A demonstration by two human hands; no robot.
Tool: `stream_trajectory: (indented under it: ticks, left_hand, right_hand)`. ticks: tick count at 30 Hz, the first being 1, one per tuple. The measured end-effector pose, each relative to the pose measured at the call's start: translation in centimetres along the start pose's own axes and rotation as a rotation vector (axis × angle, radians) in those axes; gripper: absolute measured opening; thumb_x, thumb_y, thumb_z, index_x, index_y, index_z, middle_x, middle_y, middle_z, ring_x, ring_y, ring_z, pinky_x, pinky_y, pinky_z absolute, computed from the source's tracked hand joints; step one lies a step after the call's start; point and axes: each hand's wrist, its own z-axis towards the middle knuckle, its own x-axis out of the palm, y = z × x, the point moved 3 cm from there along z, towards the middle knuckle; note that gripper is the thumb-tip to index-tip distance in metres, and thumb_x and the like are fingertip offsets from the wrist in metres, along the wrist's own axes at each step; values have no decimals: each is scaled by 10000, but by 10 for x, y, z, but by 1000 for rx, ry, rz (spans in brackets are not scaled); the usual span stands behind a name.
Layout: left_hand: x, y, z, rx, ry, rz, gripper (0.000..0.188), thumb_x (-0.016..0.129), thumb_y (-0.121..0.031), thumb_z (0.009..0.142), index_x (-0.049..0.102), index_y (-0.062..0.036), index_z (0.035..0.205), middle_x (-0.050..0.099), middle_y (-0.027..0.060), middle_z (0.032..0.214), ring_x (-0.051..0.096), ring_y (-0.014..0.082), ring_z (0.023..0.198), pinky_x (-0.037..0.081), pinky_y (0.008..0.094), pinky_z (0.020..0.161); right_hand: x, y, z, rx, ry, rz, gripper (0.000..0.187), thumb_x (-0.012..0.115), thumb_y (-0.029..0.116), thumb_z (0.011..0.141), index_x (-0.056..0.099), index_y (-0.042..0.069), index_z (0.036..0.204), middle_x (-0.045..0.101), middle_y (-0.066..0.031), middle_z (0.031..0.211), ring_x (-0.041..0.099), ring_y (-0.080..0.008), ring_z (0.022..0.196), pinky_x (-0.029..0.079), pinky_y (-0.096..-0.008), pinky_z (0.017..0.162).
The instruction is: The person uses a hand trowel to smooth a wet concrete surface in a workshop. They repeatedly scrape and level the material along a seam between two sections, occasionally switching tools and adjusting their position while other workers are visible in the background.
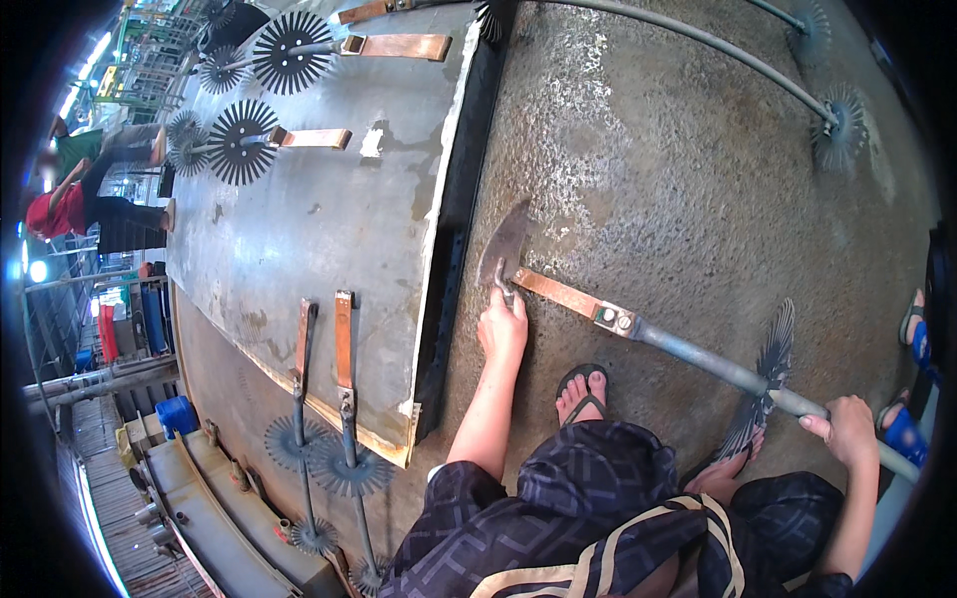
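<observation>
My left hand [502, 327] is closed round the short metal handle of a curved, dark-bladed knife [506, 241]. Its blade lies beside the free end of a flat copper strap [558, 292]. A bolted clamp [614, 320] joins that strap to a long grey metal rod [703, 367], which slants down to the right across the front of my lap. My right hand [847, 431] wraps round the rod near its far right end. Between clamp and right hand, a slotted metal disc [776, 349] sits on the rod, its fins seen nearly edge-on.
A metal-topped table [309, 219] at left bears similar strap-ended rods with black discs [292, 52]. Two more copper straps [344, 339] rest over its near edge. Another rod [688, 40] lies at upper right. Blue sandals [915, 344] show at far right; a person in red [65, 209] stands far left.
</observation>
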Motion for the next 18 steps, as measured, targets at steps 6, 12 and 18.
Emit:
stream_trajectory:
  ticks: [6,12,18]
  left_hand:
    - [3,6,2,24,-10,-32,317,559,-328,871,557,-64,1046,641,259,759,630,441,739,493,530,685]
    - [3,9,-8,34,9,-2,346,563,-318,870,565,-40,1075,642,261,754,636,433,732,502,516,677]
    - [-1,3,-6,39,32,13,345,567,-311,866,570,-34,1072,644,261,768,636,433,746,501,516,691]
  right_hand:
    - [-2,4,-3,-38,-39,-44,656,644,619,660,647,-36,637,583,-255,647,588,-408,732,452,-462,740]
    - [-1,1,-3,-27,-56,-20,662,646,625,646,646,-37,630,578,-248,626,588,-406,707,453,-460,735]
    - [-5,4,-6,-22,-100,-44,670,648,633,622,644,-38,624,577,-248,621,589,-404,701,451,-460,728]
